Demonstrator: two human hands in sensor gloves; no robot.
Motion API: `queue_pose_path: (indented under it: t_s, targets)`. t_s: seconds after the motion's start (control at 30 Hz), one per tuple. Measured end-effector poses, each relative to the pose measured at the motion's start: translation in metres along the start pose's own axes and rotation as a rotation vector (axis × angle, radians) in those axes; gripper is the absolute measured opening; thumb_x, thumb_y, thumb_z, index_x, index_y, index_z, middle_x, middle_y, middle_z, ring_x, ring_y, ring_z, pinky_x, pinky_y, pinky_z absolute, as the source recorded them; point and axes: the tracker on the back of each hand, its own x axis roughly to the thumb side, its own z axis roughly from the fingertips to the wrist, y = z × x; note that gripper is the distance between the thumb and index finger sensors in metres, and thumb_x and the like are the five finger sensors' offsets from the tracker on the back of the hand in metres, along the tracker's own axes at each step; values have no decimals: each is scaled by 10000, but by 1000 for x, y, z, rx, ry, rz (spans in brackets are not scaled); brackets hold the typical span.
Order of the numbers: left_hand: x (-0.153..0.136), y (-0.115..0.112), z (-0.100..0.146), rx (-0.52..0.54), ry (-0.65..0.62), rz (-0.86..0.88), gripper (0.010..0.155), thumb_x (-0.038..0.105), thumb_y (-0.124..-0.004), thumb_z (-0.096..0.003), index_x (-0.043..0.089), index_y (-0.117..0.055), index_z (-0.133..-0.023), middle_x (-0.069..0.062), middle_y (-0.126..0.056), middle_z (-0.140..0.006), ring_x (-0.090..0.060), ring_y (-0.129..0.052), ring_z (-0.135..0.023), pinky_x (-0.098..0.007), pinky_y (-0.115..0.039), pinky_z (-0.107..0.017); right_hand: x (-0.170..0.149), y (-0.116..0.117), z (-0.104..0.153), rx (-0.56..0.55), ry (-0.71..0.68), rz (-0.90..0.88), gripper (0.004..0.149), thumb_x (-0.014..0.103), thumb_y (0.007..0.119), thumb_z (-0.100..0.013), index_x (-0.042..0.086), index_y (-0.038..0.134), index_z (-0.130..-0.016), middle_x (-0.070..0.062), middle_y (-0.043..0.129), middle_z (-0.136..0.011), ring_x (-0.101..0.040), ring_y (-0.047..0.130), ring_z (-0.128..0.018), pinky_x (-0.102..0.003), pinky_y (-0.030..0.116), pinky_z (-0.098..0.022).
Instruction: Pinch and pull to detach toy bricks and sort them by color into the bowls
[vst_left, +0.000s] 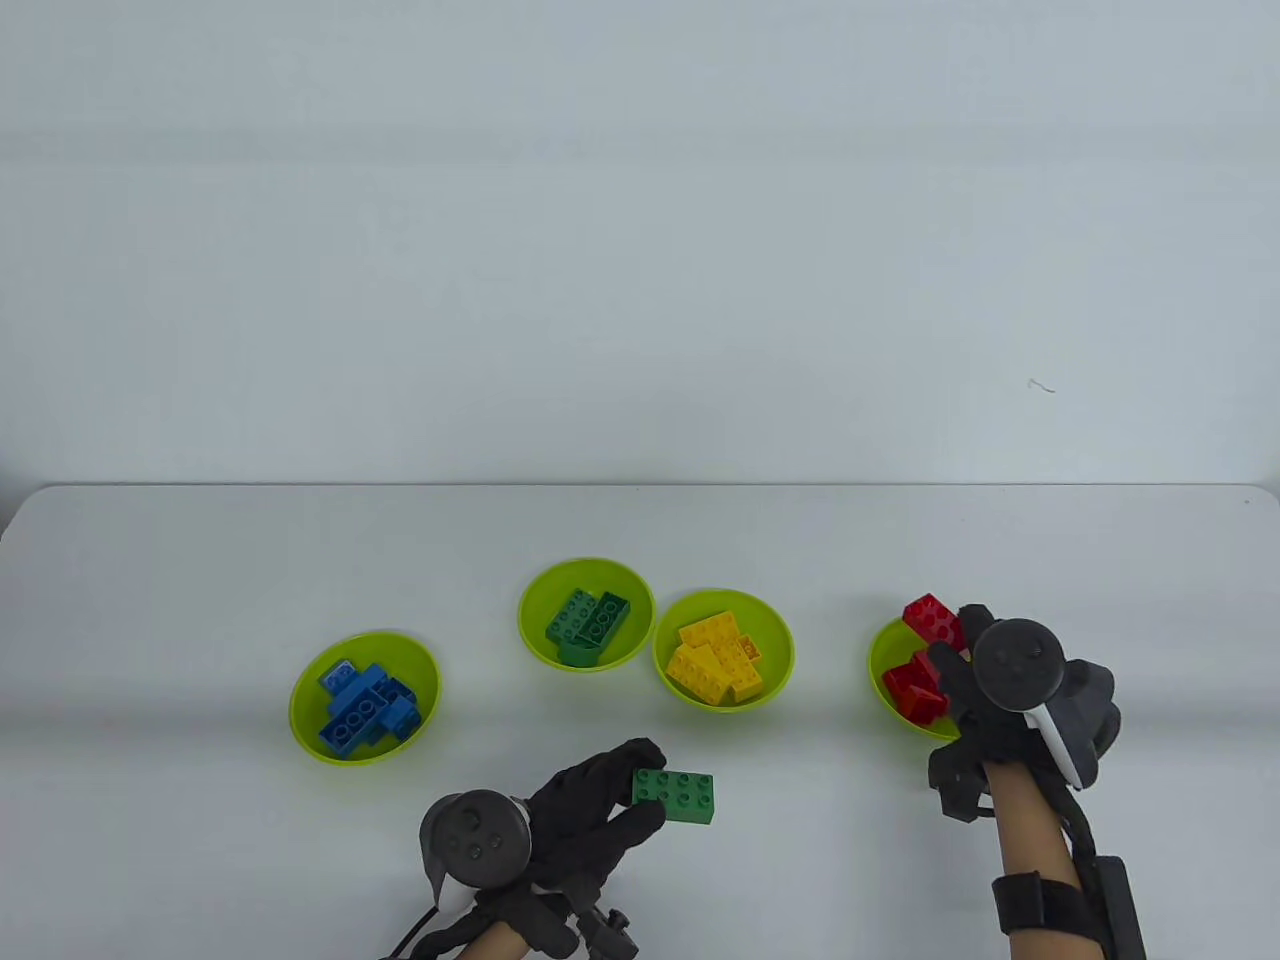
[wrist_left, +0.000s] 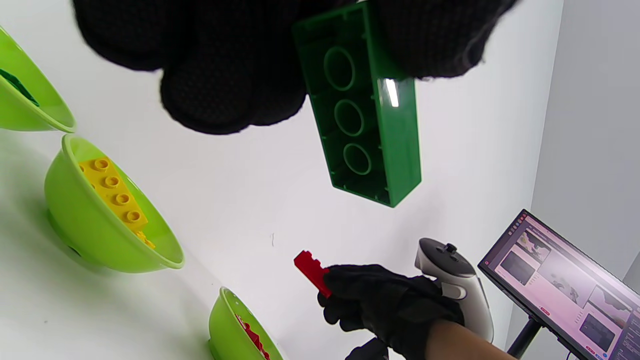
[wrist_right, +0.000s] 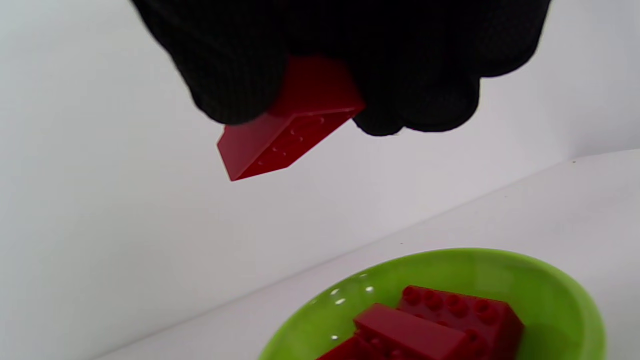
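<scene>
My left hand (vst_left: 610, 800) pinches a long green brick (vst_left: 675, 797) above the table's front middle; the left wrist view shows that green brick (wrist_left: 367, 107) from its hollow underside. My right hand (vst_left: 960, 660) holds a red brick (vst_left: 933, 620) over the far-right bowl (vst_left: 882, 655), which has red bricks in it. In the right wrist view the red brick (wrist_right: 292, 127) hangs from my fingers (wrist_right: 235, 70) above that bowl (wrist_right: 565, 295). Three more green bowls hold blue bricks (vst_left: 362, 702), green bricks (vst_left: 588, 622) and yellow bricks (vst_left: 718, 660).
The four lime bowls stand in a row across the white table, the blue one (vst_left: 300, 700) at the left. A monitor on a stand (wrist_left: 565, 285) shows at the right in the left wrist view. A pale wall rises behind the table's far edge (vst_left: 640, 486).
</scene>
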Motion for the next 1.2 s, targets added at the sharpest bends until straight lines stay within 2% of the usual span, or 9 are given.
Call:
queue_pose_path:
  t_s: [0.13, 0.4, 0.5, 0.6, 0.7, 0.9, 1.03, 1.2]
  targets:
    - [0, 1, 0, 2, 1, -1, 663, 428, -733, -477, -30, -683, -954, -273, -862, -813, -375, -935, -669, -553, -727, -549, -14, 17, -7, 11, 69, 71, 573, 326, 813, -490, 36, 731, -977, -250, 820, -895, -424, 854, -742, -566, 649, -622]
    - [-2, 3, 0, -1, 13, -3, 662, 427, -734, -477, -30, -684, -953, -274, -863, -812, -375, -935, -668, -555, -726, -548, -13, 53, -8, 64, 78, 159, 573, 333, 816, -491, 35, 735, -974, -248, 826, -889, -421, 860, -736, -565, 656, -615]
    - [-3, 4, 0, -2, 16, -3, 661, 427, -735, -477, -29, -685, -953, -274, -863, -812, -377, -934, -668, -555, -726, -548, -12, 58, -8, 68, 75, 188, 578, 337, 803, -498, 30, 724, -981, -254, 816, -900, -432, 851, -746, -569, 652, -616]
    - [-4, 6, 0, 2, 19, -5, 662, 428, -735, -478, -29, -684, -954, -274, -863, -812, -376, -934, -668, -554, -726, -549, -6, 50, -7, 63, 53, 168, 615, 358, 794, -504, 31, 682, -1012, -260, 770, -954, -458, 810, -801, -583, 625, -635]
    - [-4, 8, -1, 12, 19, -5, 662, 428, -736, -478, -29, -684, -954, -274, -863, -812, -376, -935, -668, -555, -726, -549, 5, 32, -1, 67, -11, 81, 654, 383, 787, -508, 30, 642, -1040, -278, 707, -1011, -498, 752, -859, -612, 580, -660]
    - [-4, 16, -3, 40, 17, -4, 663, 429, -736, -478, -28, -683, -955, -274, -862, -813, -377, -933, -670, -555, -725, -550, 39, 2, 34, 211, -261, -97, 733, 410, 762, -534, 30, 521, -1111, -348, 521, -1107, -596, 568, -956, -673, 457, -697]
    - [-6, 18, -3, 53, 24, -9, 662, 427, -737, -478, -30, -683, -955, -275, -861, -815, -378, -933, -672, -557, -724, -551, 58, -1, 67, 247, -420, -102, 768, 442, 754, -535, 48, 477, -1134, -345, 464, -1139, -623, 492, -988, -694, 416, -704]
    - [-8, 20, -3, 58, 32, -13, 663, 425, -738, -478, -30, -681, -956, -277, -860, -816, -380, -932, -672, -559, -723, -551, 72, 13, 100, 302, -548, -63, 810, 494, 733, -535, 72, 430, -1156, -331, 395, -1175, -647, 416, -1015, -726, 361, -705]
